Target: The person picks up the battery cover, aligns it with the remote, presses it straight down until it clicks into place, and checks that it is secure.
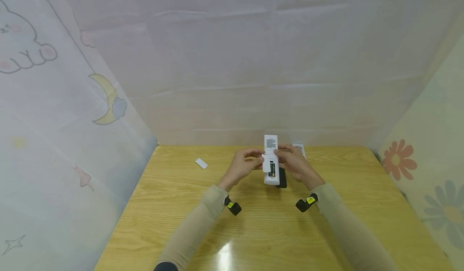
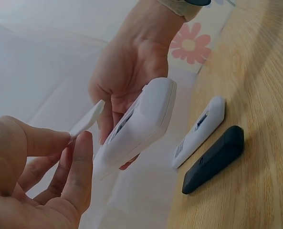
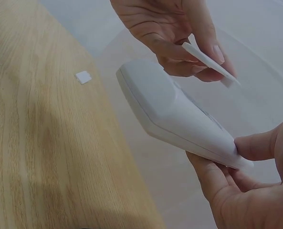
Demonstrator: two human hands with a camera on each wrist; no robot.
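Observation:
My right hand grips a white remote control near its labelled end, thumb on the back and fingers beneath. Its back faces up, and the uncovered battery compartment shows a battery inside. Between thumb and fingers of my left hand is a thin white battery cover, held by its edge. In the right wrist view a gap shows between the cover and the remote's body. The left wrist view has the cover tilted beside the remote.
A black remote control and a second white remote with an uncovered slot lie on the wooden table, behind the held remote. A small white cover lies farther left. Fabric backdrops enclose the table's back and sides.

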